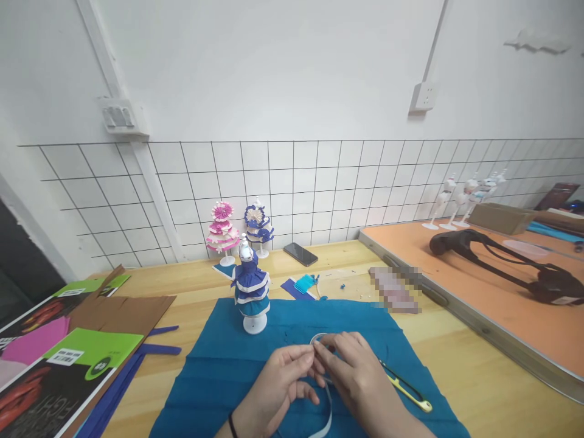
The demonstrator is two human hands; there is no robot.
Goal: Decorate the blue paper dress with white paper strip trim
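My left hand (283, 382) and my right hand (358, 368) meet fingertip to fingertip above a teal cloth (205, 377) on the wooden table. Both pinch a narrow white ribbon (329, 407), which loops up behind the fingers and trails down toward the front. What lies right between the fingertips is hidden. Beside my right forearm rests a yellow-handled cutting tool (413, 394), partly covered by the arm. On the cloth's far left stands a small white dress form (254, 323) wearing a tiered blue and teal dress (250, 285) with white trim.
Two more dressed forms, one pink (222, 230) and one navy and cream (259, 226), stand near the wall. A phone (300, 253) and turquoise scraps (305, 283) lie behind the cloth. Printed packets (98, 365) and brown sheets (123, 311) cover the left. A black strap-like device (483, 261) sits on the orange table.
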